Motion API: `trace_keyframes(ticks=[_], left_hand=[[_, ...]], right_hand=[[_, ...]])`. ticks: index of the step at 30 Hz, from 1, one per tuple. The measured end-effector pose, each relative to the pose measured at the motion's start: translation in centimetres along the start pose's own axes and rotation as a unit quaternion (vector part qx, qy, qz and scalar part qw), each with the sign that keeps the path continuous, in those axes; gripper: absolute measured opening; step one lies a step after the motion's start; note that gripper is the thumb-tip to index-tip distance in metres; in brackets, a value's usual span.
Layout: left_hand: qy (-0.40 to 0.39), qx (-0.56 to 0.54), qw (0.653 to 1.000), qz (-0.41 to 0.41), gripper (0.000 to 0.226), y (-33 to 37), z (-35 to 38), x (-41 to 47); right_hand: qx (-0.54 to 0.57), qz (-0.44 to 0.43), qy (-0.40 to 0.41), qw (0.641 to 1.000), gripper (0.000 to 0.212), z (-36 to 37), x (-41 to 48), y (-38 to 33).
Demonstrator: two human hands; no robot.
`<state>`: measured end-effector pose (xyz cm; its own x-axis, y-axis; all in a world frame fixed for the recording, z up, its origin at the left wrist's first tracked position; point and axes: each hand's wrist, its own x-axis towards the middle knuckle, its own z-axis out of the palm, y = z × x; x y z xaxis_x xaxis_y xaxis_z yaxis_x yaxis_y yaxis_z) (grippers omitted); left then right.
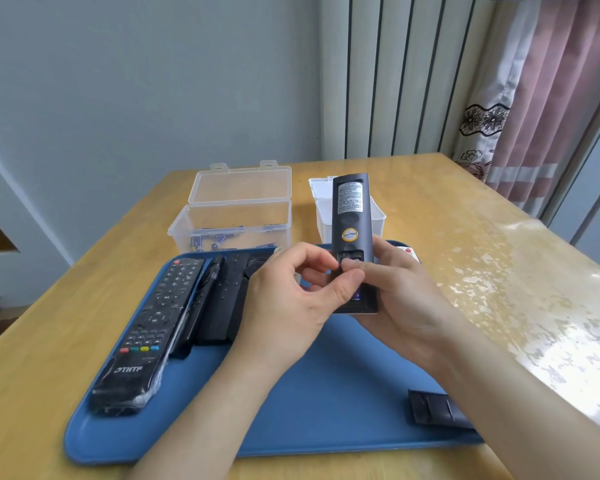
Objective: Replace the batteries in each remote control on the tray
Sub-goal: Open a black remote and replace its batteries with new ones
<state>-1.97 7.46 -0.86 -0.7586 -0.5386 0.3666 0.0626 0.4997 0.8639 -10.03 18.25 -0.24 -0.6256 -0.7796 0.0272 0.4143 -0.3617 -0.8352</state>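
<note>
My right hand point(402, 292) grips a dark remote point(351, 216) upright above the blue tray point(312, 403), its back with a label and a yellow sticker turned toward me. The battery bay at its lower end is open. My left hand point(291, 296) pinches at that bay with thumb and forefinger; a bit of a blue battery point(356, 295) shows just below the thumb. The remote's dark battery cover point(437, 408) lies on the tray's front right corner. Several other black remotes point(160, 323) lie side by side on the tray's left part.
A clear plastic box point(236, 216) with its lid up stands behind the tray and holds several blue batteries. A white box point(378, 216) stands behind the held remote. A white remote with a red button point(409, 252) peeks out behind my right hand. Wooden table point(465, 237), wall beyond.
</note>
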Motion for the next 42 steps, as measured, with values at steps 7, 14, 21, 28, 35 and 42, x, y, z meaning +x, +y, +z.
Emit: trace_keyframes(ticks=[7,14,21,28,35,42], left_hand=[[-0.057,-0.035,0.996,-0.062,0.025,0.2,-0.1,0.1],[-0.033,0.066,0.997,-0.011,0.034,0.5,0.4,-0.5],[-0.34,0.159,0.926,0.049,0.025,1.8,1.2,-2.3],[-0.362,0.175,0.91,0.097,0.018,1.5,2.9,-3.3],[-0.153,-0.094,0.983,-0.03,0.023,1.5,0.5,-1.2],[0.115,0.129,0.973,0.156,0.007,0.5,-0.2,-0.8]], right_hand=[[-0.036,0.0,0.018,0.999,0.032,-0.4,0.0,0.1],[-0.094,0.026,0.053,0.994,0.03,-0.9,0.2,-1.5],[-0.096,0.003,0.142,0.985,0.021,-2.0,0.3,-2.8],[-0.097,0.003,0.158,0.983,0.024,-2.2,0.5,-2.6],[-0.07,0.017,0.145,0.987,0.033,-2.4,0.5,-2.7],[-0.006,0.032,0.053,0.998,0.049,-1.5,0.2,-1.9]])
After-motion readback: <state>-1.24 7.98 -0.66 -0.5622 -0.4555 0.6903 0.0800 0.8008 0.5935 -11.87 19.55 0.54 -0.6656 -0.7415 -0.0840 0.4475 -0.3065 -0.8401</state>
